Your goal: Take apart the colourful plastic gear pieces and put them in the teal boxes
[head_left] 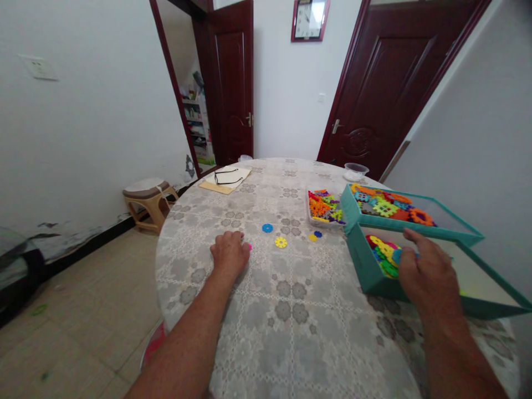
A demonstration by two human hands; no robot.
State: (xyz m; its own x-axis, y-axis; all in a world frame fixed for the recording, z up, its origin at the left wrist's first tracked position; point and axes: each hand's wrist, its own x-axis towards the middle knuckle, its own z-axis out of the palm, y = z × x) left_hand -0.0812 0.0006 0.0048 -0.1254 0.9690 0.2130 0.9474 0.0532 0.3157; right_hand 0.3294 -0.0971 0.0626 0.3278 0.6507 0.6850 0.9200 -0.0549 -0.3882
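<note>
My left hand (230, 252) rests on the tablecloth with its fingers curled; a pink plastic piece (250, 247) shows at its fingertips, mostly covered. Just beyond it lie a blue notched disc (267, 228) and a yellow notched disc (281, 243). On the right, my right hand (430, 271) reaches over the open teal box (361, 263). A blue plastic piece (398, 256) is at its thumb and fingertips, which look closed on it. Yellow, green and red plastic pieces (388, 267) lie in the box beside that hand.
The box's lid (453, 224) holds large colourful pieces. A clear tub (326, 223) of small pieces stands left of it, near small yellow (313, 238) and dark blue (318, 234) discs. Glasses (228, 182) lie on paper; a clear bowl (356, 170) stands far right. A stool (152, 208) is left.
</note>
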